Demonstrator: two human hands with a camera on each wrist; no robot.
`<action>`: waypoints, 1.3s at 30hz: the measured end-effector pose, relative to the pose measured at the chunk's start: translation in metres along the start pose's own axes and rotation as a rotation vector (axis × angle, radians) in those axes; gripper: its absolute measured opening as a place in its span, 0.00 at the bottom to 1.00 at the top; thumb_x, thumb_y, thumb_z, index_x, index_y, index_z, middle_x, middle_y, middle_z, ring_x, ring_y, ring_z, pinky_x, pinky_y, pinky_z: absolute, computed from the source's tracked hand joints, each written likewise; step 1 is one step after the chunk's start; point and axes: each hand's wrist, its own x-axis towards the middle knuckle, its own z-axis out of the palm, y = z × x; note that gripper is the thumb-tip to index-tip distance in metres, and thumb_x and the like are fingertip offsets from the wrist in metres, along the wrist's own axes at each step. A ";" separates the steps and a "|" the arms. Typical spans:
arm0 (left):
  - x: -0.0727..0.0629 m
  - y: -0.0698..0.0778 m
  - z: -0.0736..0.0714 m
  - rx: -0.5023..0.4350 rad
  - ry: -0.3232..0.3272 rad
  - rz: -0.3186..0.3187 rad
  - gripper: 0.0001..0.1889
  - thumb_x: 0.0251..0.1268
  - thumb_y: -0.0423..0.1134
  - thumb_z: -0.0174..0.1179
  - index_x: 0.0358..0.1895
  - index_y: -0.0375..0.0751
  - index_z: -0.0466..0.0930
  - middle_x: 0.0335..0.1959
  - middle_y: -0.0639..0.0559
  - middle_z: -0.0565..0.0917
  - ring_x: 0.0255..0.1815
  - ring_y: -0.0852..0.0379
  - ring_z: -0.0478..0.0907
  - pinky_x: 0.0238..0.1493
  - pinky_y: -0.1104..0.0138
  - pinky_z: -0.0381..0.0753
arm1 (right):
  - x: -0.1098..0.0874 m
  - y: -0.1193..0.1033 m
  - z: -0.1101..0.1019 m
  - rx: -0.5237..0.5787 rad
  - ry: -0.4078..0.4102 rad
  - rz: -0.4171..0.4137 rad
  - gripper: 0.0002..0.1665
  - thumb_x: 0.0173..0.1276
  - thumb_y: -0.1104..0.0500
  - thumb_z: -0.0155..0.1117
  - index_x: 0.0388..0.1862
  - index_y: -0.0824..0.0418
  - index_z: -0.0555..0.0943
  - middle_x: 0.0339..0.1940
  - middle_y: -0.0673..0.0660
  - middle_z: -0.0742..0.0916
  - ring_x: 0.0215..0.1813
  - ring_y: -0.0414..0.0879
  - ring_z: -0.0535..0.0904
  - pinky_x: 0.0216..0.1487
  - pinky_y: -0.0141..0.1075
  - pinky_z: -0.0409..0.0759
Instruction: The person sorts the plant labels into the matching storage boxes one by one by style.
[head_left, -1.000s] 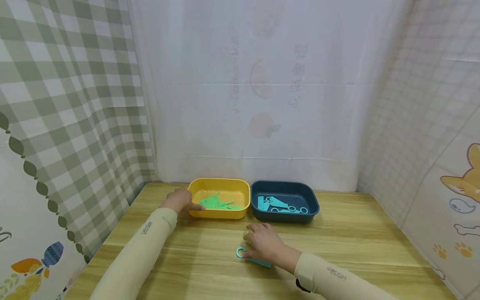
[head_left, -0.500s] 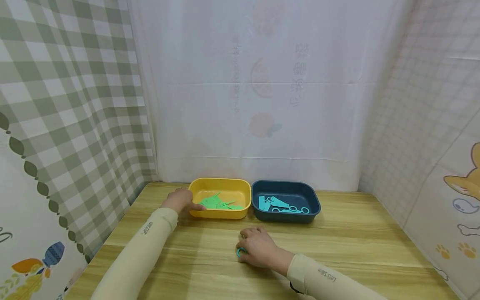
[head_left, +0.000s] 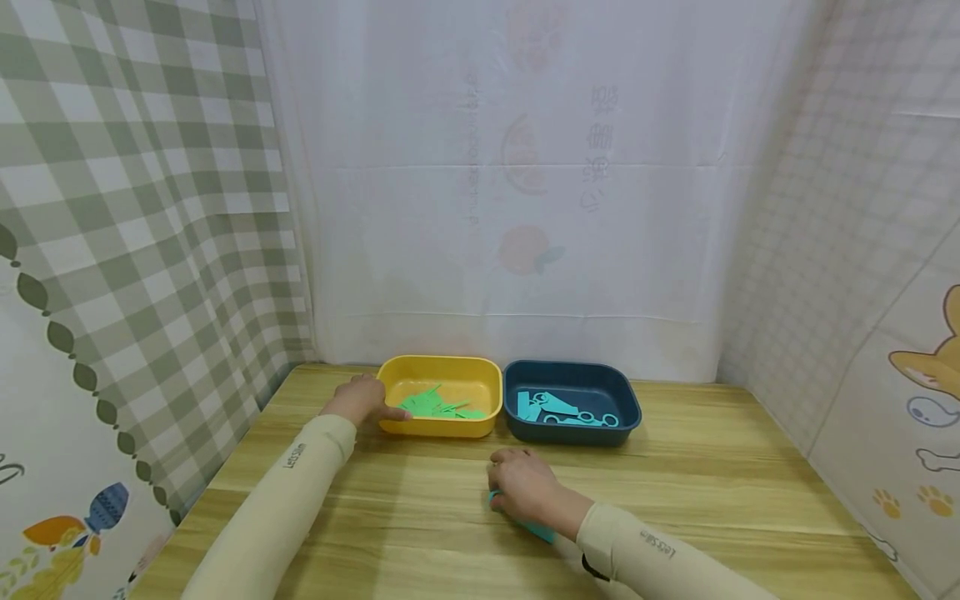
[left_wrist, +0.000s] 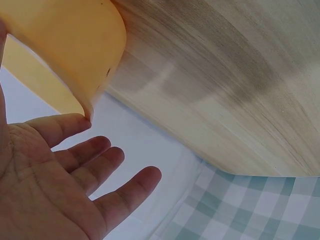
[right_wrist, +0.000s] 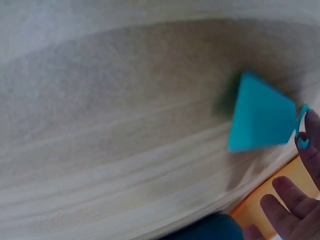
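A flat teal plastic piece [head_left: 538, 530] lies on the wooden table [head_left: 712, 492] under my right hand [head_left: 516, 490], which curls over it and pinches it. In the right wrist view the teal piece [right_wrist: 260, 120] stands tilted off the wood, its ring end against a fingertip [right_wrist: 306, 142]. My left hand [head_left: 363, 400] rests against the left end of the yellow tray [head_left: 438, 367]. The left wrist view shows that hand [left_wrist: 75, 170] with fingers spread and relaxed, one touching the yellow tray [left_wrist: 65, 45].
The yellow tray holds green flat pieces [head_left: 438, 407]. Beside it on the right, a dark blue tray [head_left: 570, 371] holds several teal pieces [head_left: 562, 410]. Cloth walls close in the table at the back and on both sides.
My right hand slid left over the teal piece, then drew back to the right with its fingers curled on it. The ring end is now hidden. The left hand has not moved.
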 end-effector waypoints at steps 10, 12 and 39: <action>0.000 0.000 0.000 0.011 -0.001 -0.002 0.31 0.57 0.68 0.63 0.29 0.38 0.81 0.57 0.29 0.76 0.50 0.42 0.73 0.50 0.48 0.78 | 0.000 0.009 -0.017 0.243 0.018 0.122 0.08 0.59 0.59 0.72 0.21 0.51 0.85 0.53 0.61 0.86 0.59 0.61 0.77 0.46 0.57 0.75; -0.002 0.000 -0.001 0.010 -0.001 -0.005 0.32 0.57 0.68 0.63 0.31 0.37 0.82 0.57 0.28 0.75 0.51 0.41 0.74 0.50 0.47 0.78 | 0.000 0.011 -0.021 0.279 0.023 0.122 0.07 0.60 0.59 0.72 0.22 0.52 0.87 0.52 0.62 0.86 0.59 0.60 0.78 0.45 0.57 0.76; -0.005 0.002 -0.003 -0.004 0.006 -0.009 0.38 0.56 0.68 0.64 0.44 0.29 0.83 0.58 0.26 0.74 0.55 0.37 0.73 0.51 0.45 0.78 | 0.015 0.060 -0.079 0.542 0.228 0.424 0.10 0.70 0.55 0.66 0.33 0.59 0.89 0.61 0.64 0.81 0.58 0.60 0.78 0.48 0.49 0.80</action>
